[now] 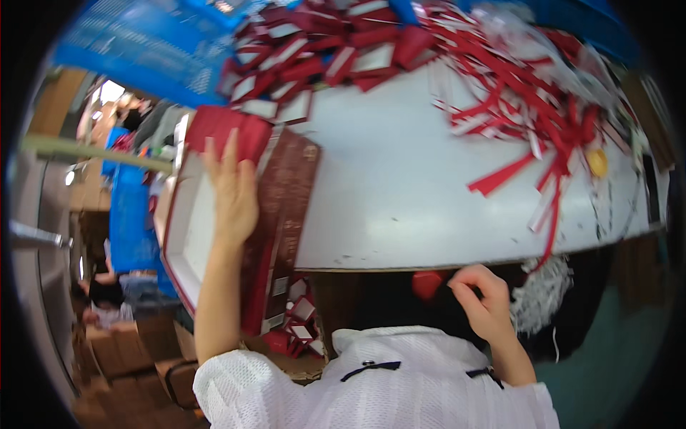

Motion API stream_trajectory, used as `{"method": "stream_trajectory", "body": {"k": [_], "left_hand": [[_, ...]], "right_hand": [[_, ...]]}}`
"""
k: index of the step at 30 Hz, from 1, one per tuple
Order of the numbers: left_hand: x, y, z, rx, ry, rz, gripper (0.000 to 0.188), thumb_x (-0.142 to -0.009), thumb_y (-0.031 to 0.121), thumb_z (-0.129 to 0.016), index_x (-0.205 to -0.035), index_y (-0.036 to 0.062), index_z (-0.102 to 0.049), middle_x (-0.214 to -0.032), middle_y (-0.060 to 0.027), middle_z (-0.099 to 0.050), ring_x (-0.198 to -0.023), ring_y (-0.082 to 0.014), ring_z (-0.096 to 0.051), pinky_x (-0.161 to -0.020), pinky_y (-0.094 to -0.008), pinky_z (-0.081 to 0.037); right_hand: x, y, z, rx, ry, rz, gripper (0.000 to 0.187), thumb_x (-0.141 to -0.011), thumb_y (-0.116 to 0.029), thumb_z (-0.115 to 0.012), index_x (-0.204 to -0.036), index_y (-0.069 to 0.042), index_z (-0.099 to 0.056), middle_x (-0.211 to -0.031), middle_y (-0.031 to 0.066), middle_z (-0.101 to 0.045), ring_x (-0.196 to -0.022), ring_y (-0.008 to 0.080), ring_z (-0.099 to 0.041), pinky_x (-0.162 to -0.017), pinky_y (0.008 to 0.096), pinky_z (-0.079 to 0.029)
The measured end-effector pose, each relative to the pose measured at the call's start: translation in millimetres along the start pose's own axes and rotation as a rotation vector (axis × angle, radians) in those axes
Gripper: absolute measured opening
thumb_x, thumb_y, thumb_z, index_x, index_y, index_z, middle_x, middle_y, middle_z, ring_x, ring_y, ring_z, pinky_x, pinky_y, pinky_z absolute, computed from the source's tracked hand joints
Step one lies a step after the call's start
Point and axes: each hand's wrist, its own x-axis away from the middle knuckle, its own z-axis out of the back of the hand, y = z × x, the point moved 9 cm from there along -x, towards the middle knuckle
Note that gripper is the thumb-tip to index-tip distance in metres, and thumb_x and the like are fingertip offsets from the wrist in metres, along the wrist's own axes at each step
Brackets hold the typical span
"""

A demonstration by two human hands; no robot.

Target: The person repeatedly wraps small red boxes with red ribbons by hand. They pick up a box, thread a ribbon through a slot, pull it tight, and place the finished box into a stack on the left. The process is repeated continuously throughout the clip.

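On the left, a large dark-red box (289,193) stands tilted at the table's edge, its pale inside (191,214) showing. My left hand (234,189) reaches over it with fingers stretched out, close to a smooth red panel (236,136) at its far end. Whether the fingers press on the box, I cannot tell. My right hand (486,300) hangs just off the table's front edge, fingers curled in and thumb against them. Anything inside that hand is hidden. A blurred red piece (427,284) appears to its left, below the tabletop.
The white table (386,193) carries a heap of small red-and-white boxes (336,50) at the back and tangled red strips (529,107) with clear plastic at right. Blue crates (150,50) stand behind. Below are more small boxes (300,322) and cartons (121,350).
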Motion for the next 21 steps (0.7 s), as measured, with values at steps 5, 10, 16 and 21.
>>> {"method": "stream_trajectory", "body": {"k": [5, 10, 16, 21], "left_hand": [[-5.9, 12.5, -13.2, -0.126, -0.212, -0.146, 0.047, -0.086, 0.017, -0.046, -0.131, 0.0098, -0.034, -0.133, -0.0182, -0.032, -0.127, -0.0350, -0.023, -0.103, -0.0461, -0.015], [7.3, 73.2, 12.6, -0.307, 0.066, -0.338, 0.044, -0.084, 0.014, -0.050, -0.125, 0.0038, -0.039, -0.129, -0.0192, -0.038, -0.121, -0.0363, -0.033, -0.100, -0.0441, -0.024], [71.8, 164.4, -48.5, 0.335, -0.109, -0.691, 0.034, -0.071, 0.006, -0.063, -0.102, -0.0027, -0.053, -0.109, -0.0200, -0.052, -0.103, -0.0362, -0.049, -0.089, -0.0421, -0.039], [103.3, 233.3, -97.4, 0.813, -0.388, -0.566, 0.032, -0.068, 0.000, -0.064, -0.099, -0.0024, -0.054, -0.095, -0.0181, -0.057, -0.083, -0.0295, -0.057, -0.071, -0.0321, -0.046]], "right_hand": [[2.2, -24.4, 40.1, 0.246, 0.175, 0.253, 0.007, -0.071, 0.001, -0.059, -0.077, 0.000, -0.057, -0.074, 0.0111, -0.057, -0.066, 0.0277, -0.054, -0.062, 0.0328, -0.044], [23.5, -16.4, 128.5, 1.062, 0.535, 0.260, 0.045, -0.063, 0.009, -0.050, -0.103, -0.008, -0.058, -0.106, 0.0135, -0.051, -0.092, 0.0302, -0.049, -0.077, 0.0362, -0.040], [43.7, 37.5, 135.7, 1.228, 0.392, 0.275, 0.049, -0.066, 0.002, -0.055, -0.110, -0.020, -0.060, -0.122, 0.0081, -0.043, -0.106, 0.0271, -0.041, -0.086, 0.0372, -0.033], [25.4, 4.2, 125.0, 0.568, 0.444, 0.314, 0.005, -0.072, -0.004, -0.057, -0.077, -0.004, -0.057, -0.078, 0.0088, -0.059, -0.073, 0.0258, -0.055, -0.067, 0.0333, -0.041]]}}
